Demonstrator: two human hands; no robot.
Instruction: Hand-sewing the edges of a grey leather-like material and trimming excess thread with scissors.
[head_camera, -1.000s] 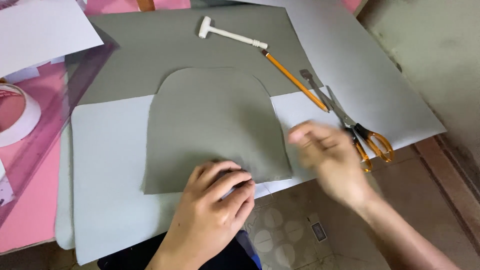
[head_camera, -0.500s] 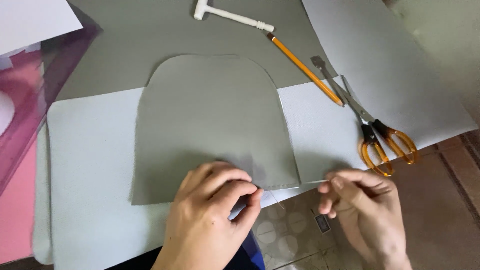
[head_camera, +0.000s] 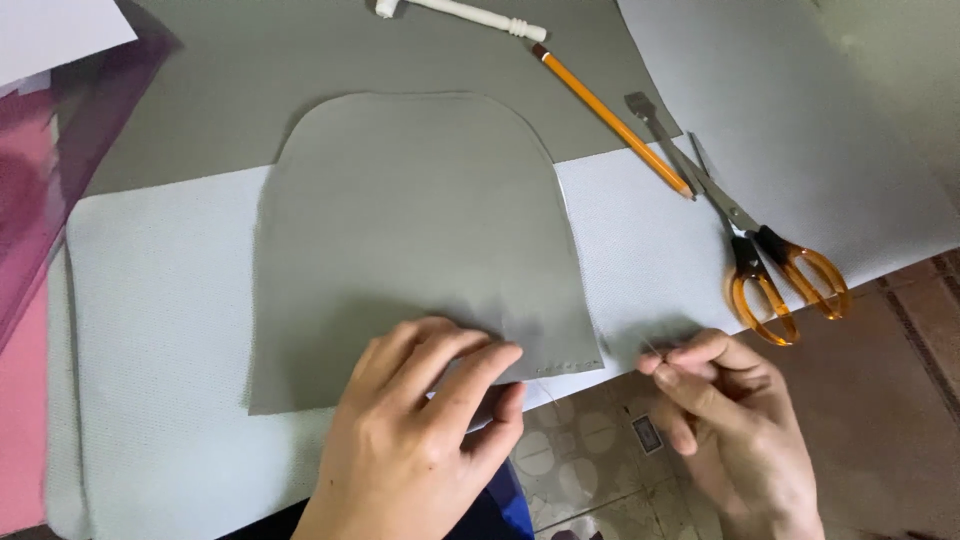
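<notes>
A grey arch-shaped cut piece of material (head_camera: 410, 230) lies flat on a pale blue sheet (head_camera: 150, 300). My left hand (head_camera: 420, 440) grips its lower edge, fingers on top and thumb under. A row of small stitch holes runs along the lower right corner (head_camera: 575, 365). My right hand (head_camera: 725, 420) is just right of that corner, fingers pinched on a thin needle (head_camera: 652, 352) with a fine thread running back to the piece.
Orange-handled scissors (head_camera: 760, 260) lie at the right, a yellow pencil (head_camera: 610, 118) beside them and a white tool (head_camera: 460, 14) at the top. A larger grey sheet (head_camera: 220, 90) lies behind. Pink and purple sheets (head_camera: 50, 170) sit left. Tiled floor (head_camera: 880, 400) shows below.
My right hand came back from near the scissors to the piece's lower right corner and now pinches the needle. The view has moved closer. My left hand stays on the lower edge.
</notes>
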